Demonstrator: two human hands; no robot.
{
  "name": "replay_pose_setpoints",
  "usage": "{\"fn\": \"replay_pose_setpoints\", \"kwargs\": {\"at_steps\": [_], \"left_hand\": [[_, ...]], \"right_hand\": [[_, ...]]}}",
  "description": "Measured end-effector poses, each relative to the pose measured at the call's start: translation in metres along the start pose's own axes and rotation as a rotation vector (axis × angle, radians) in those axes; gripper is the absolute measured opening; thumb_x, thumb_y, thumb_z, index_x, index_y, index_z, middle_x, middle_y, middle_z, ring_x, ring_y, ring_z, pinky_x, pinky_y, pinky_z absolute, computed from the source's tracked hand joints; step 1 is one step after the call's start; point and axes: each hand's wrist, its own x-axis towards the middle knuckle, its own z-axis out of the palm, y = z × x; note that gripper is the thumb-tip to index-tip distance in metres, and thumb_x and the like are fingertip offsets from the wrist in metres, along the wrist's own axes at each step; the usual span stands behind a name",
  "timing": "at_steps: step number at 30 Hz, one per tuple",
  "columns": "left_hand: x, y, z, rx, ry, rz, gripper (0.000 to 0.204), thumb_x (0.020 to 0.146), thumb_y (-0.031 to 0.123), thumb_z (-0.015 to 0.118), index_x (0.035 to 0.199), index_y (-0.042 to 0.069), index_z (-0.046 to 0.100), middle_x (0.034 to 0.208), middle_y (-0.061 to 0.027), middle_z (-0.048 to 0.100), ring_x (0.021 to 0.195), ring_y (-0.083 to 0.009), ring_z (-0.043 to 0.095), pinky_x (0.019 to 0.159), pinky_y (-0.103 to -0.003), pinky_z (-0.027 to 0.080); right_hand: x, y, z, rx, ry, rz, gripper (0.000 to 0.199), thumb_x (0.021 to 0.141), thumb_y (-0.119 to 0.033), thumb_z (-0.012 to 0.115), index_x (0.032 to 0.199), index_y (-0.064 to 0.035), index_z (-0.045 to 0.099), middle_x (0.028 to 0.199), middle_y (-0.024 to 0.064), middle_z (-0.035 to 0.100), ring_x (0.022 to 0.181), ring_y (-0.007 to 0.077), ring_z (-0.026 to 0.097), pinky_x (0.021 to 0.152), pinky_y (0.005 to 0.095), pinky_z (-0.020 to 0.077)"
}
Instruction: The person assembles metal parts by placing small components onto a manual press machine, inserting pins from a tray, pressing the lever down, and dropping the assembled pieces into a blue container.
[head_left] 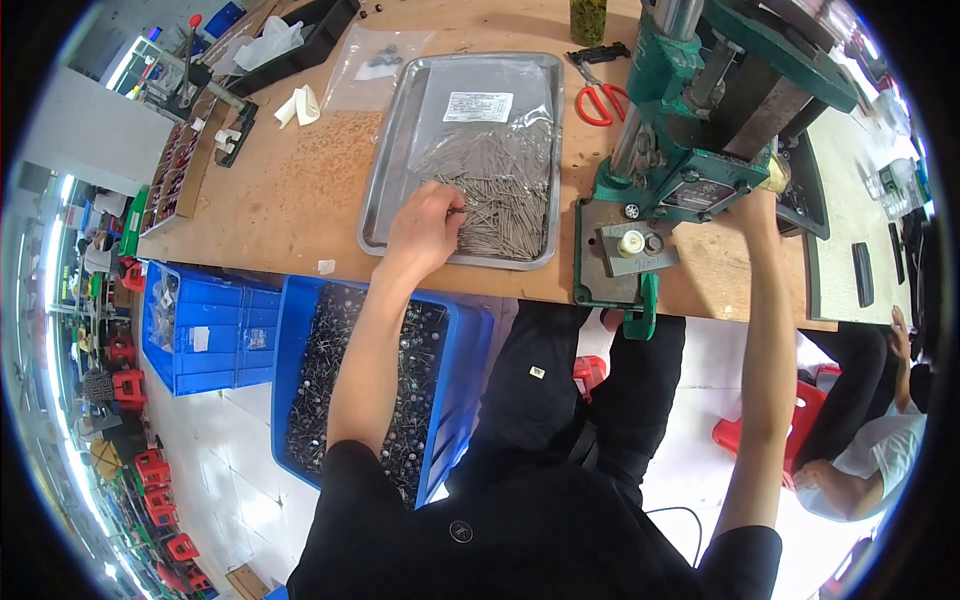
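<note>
My left hand (pixel 424 224) is over a metal tray (pixel 384 190), its fingers pinched together at the near left side of a heap of thin metal pins (pixel 500 205). Whatever sits between the fingertips is too small to make out. A clear plastic bag with a white label (pixel 478 107) lies in the tray beyond the heap. My right hand (pixel 757 208) reaches up beside a green bench press (pixel 690 170), close to a pale round knob (pixel 778 175); its fingers are mostly hidden. On the press base, a metal block (pixel 622 262) carries a white round part (pixel 631 243).
Red-handled scissors (pixel 600 103) lie between tray and press. Below the table edge stands a blue bin (pixel 452 380) full of pin-like parts with round heads, beside another blue crate (pixel 222 330). A dark tray (pixel 805 190) sits behind the press. At right, another person (pixel 870 460) sits.
</note>
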Motion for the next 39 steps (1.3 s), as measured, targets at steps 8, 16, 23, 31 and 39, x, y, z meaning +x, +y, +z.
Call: {"fn": "replay_pose_setpoints", "kwargs": {"at_steps": [8,16,23,31,39], "left_hand": [[0.016,0.006,-0.011,-0.073,-0.255,-0.208,0.01,0.09,0.008,0.072,0.097,0.002,0.07,0.095,-0.0151,0.071,0.086,-0.0301,0.07,0.078,-0.037,0.055],[0.004,0.009,0.003,-0.599,0.051,-0.183,0.01,0.094,0.003,0.071,0.101,-0.002,0.07,0.09,-0.0039,0.072,0.082,-0.0076,0.065,0.073,-0.023,0.052],[0.01,0.114,0.061,-1.081,0.052,0.002,0.008,0.094,0.002,0.074,0.1,0.0,0.069,0.088,0.0003,0.07,0.078,-0.005,0.062,0.072,-0.021,0.05],[0.017,0.15,0.095,-1.144,-0.014,0.094,0.005,0.095,0.005,0.072,0.096,0.0,0.069,0.082,0.0009,0.069,0.073,-0.0045,0.06,0.067,-0.022,0.049],[0.017,0.156,0.088,-1.083,0.01,0.143,0.006,0.096,0.005,0.071,0.098,0.0,0.07,0.087,-0.0025,0.072,0.075,-0.008,0.063,0.066,-0.026,0.05]], "right_hand": [[-0.049,-0.105,0.018,0.389,-0.146,0.237,0.02,0.079,0.001,0.08,0.098,-0.0043,0.079,0.09,0.0108,0.073,0.073,0.0247,0.071,0.062,0.0349,0.0558],[-0.065,-0.109,0.015,0.086,-0.011,-0.17,0.022,0.077,-0.004,0.08,0.098,-0.006,0.075,0.107,0.0073,0.072,0.088,0.0253,0.068,0.066,0.0354,0.0556],[-0.075,-0.127,0.01,-0.055,0.004,-0.132,0.028,0.077,-0.007,0.082,0.105,-0.0048,0.077,0.113,0.0075,0.072,0.093,0.0268,0.067,0.075,0.0384,0.0541],[-0.084,-0.138,0.005,-0.178,-0.112,-0.088,0.04,0.079,-0.013,0.08,0.117,-0.004,0.072,0.126,0.009,0.068,0.104,0.0275,0.064,0.085,0.0397,0.0488],[-0.09,-0.131,0.007,-0.131,-0.037,-0.104,0.038,0.08,-0.015,0.078,0.116,-0.0049,0.071,0.13,0.0072,0.067,0.102,0.0234,0.064,0.078,0.0367,0.047]]}}
